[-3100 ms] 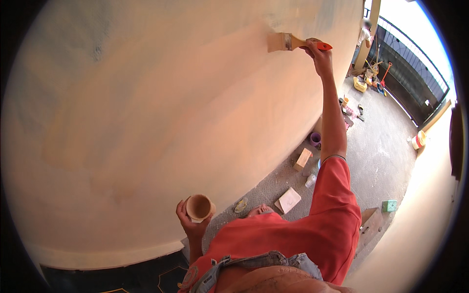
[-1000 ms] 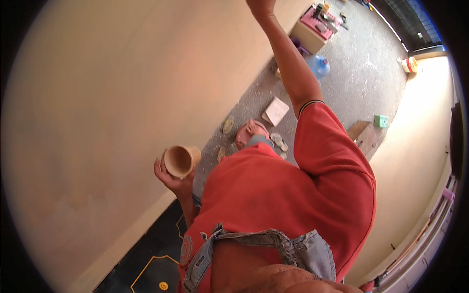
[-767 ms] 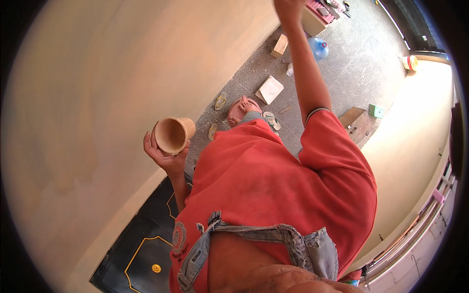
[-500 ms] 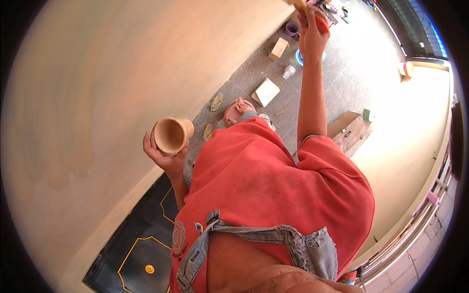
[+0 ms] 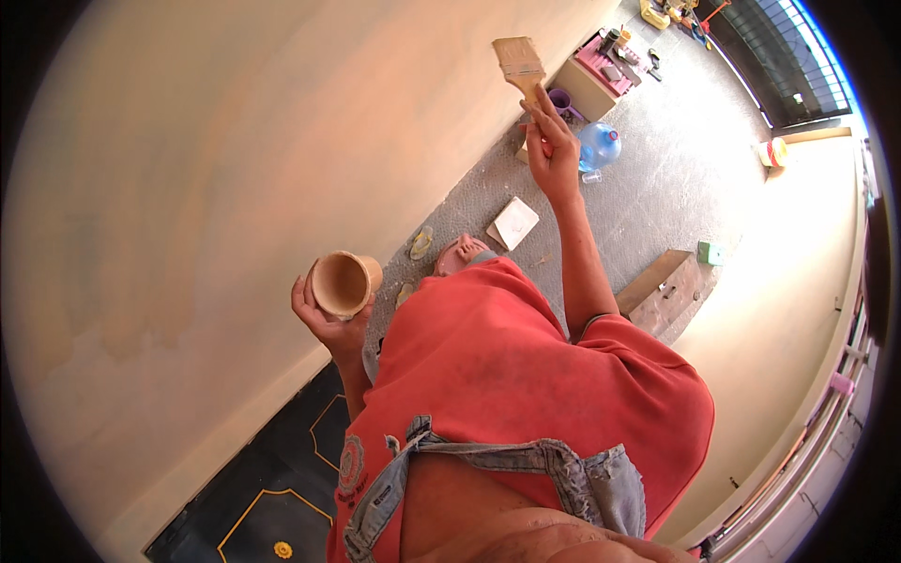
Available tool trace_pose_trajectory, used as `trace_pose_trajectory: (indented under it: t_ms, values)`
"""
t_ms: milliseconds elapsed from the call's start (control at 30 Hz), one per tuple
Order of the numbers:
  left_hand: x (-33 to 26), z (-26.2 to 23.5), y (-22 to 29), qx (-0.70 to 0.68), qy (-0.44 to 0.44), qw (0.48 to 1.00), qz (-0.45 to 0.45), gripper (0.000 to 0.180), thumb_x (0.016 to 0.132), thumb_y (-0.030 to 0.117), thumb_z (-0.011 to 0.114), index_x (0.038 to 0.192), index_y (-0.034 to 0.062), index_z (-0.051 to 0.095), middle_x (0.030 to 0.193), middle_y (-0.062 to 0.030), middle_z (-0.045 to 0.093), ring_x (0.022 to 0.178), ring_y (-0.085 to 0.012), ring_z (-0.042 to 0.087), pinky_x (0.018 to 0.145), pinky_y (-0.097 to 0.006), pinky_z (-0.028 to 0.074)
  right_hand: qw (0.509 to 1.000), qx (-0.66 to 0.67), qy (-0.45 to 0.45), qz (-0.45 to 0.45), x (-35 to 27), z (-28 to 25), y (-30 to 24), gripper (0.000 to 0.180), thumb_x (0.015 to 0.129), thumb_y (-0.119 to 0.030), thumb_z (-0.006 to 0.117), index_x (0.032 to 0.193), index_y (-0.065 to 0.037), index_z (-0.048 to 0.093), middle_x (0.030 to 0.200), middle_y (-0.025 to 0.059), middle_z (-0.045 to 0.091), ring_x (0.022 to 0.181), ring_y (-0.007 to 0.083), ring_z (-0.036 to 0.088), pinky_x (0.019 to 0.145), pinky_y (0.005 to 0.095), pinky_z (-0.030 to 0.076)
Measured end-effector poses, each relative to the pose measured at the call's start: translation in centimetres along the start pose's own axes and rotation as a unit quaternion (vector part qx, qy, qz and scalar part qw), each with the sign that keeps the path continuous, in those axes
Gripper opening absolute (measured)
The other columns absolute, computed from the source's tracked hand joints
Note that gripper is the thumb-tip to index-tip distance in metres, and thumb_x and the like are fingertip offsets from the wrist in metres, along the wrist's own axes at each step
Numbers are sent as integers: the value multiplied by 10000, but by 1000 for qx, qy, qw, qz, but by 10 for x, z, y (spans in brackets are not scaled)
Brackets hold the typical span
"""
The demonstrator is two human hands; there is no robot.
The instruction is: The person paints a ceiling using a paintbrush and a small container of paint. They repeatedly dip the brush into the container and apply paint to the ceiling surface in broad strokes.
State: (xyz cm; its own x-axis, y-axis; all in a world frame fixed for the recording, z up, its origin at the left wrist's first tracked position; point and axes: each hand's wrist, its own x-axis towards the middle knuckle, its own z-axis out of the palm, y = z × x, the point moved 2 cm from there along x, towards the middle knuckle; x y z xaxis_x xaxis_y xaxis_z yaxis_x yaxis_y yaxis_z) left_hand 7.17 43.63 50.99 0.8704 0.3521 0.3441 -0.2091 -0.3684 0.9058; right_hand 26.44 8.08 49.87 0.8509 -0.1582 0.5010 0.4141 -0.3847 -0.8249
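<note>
My left hand (image 5: 326,326) is wrapped round a tan cup (image 5: 342,284), whose mouth is tilted up towards me. The inside of the cup looks bare or thinly coated; I cannot tell whether there is liquid at the bottom. Stretched out ahead, my right hand (image 5: 556,158) grips the handle of a wide flat paintbrush (image 5: 519,62). The brush's pale bristles point up and left, near the wall (image 5: 235,169) in the picture; whether they touch it, I cannot tell. Darker, streaky patches mark the wall's cream surface.
On the grey floor (image 5: 676,113) are a blue water bottle (image 5: 599,147), a white box-like block (image 5: 513,223) and a sandal (image 5: 421,243). Farther off, a purple mug (image 5: 560,101) stands by a pink-topped stand (image 5: 605,68). A wooden board (image 5: 662,291) lies right; a dark gold-lined panel (image 5: 253,479) is lower left.
My right hand has moved down and left with the paintbrush, which has come fully into view. The left hand and cup have shifted slightly right and down.
</note>
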Motion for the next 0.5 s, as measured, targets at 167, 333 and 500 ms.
trace_pose_trajectory:
  t_ms: [167, 333, 500]
  values:
    - [2, 2, 0, -31, -4, 999, 10, 1067, 680, 179, 935, 1457, 47, 216, 1449, -230, 450, 1319, -344, 496, 1098, -481, 464, 999, 42, -34, 5, 5, 3, -13, 336, 905, 52, 534, 1201, 16, 689, 1482, 279, 469, 1093, 282, 700, 855, 337, 607]
    - [1, 2, -5, -27, 7, 999, 17, 1061, 677, 176, 935, 1455, 47, 226, 1435, -219, 471, 1306, -341, 511, 1095, -479, 463, 994, 55, -96, 20, 21, -16, -12, 330, 911, 37, 543, 1211, 19, 678, 1450, 235, 525, 1073, 256, 706, 883, 338, 609]
    - [-1, 1, -3, -15, -1, 1000, 23, 1040, 681, 140, 918, 1459, 53, 232, 1429, -212, 483, 1301, -339, 517, 1098, -475, 444, 970, -124, -205, 47, 80, -68, -14, 383, 932, -60, 555, 1301, -62, 656, 1313, 151, 663, 989, 201, 726, 871, 324, 578]
